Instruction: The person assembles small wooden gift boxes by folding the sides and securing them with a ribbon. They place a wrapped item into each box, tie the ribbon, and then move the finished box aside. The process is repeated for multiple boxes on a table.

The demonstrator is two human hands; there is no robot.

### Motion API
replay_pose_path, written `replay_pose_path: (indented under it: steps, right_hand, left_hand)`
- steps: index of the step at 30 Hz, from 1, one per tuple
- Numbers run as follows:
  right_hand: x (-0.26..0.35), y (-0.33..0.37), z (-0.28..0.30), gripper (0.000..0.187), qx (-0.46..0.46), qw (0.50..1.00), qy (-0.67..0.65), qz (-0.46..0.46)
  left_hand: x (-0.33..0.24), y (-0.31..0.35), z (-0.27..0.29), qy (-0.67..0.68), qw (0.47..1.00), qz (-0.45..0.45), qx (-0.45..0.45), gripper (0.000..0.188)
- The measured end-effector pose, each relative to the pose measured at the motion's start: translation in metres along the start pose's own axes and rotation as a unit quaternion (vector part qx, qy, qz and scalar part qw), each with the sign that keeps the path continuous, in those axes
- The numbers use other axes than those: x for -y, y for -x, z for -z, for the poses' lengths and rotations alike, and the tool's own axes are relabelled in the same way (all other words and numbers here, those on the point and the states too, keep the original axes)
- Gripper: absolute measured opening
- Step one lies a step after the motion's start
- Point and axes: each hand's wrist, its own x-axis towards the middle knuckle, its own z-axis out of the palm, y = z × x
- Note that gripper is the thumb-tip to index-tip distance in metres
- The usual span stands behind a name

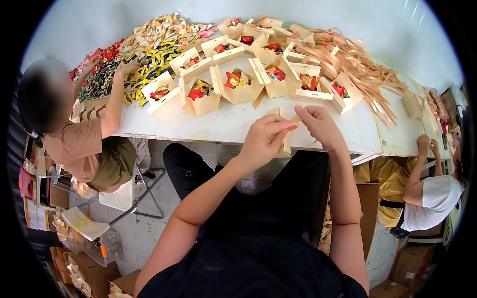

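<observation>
At the near edge of the white table, a small cream cardboard box (284,149) stands half hidden behind my fingers. A tan ribbon (296,119) runs over it between my hands. My left hand (266,136) is closed, its fingertips pinched on the ribbon against the box. Just to the right, my right hand (320,126) is closed too, thumb and finger gripping the ribbon's other part. Beyond my hands stand several open cream boxes, among them one box (231,97) with red and gold wrapped sweets inside.
A heap of loose tan ribbons (355,74) spreads over the right of the table (233,126). Piles of wrapped sweets (156,42) cover the far left. A person (74,154) reaches into them there; another person (432,198) sits at the right. Cartons stand on the floor.
</observation>
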Motion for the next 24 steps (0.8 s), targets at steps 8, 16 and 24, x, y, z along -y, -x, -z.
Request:
replay_pose_path:
  steps: [8,16,24]
  right_hand:
    - [0.020,0.070,-0.036,0.021,-0.080,0.965,0.150,0.200]
    - [-0.019,0.038,-0.035,0.018,-0.064,0.976,0.072,0.197]
    - [-0.055,0.017,-0.064,0.011,-0.106,0.969,-0.086,0.204]
  left_hand:
    - [0.002,0.000,0.001,0.180,0.956,0.221,-0.068,0.025]
    - [0.011,0.005,0.008,0.299,0.929,0.218,0.029,0.018]
    - [-0.005,0.005,0.003,0.216,0.940,0.259,-0.050,0.022]
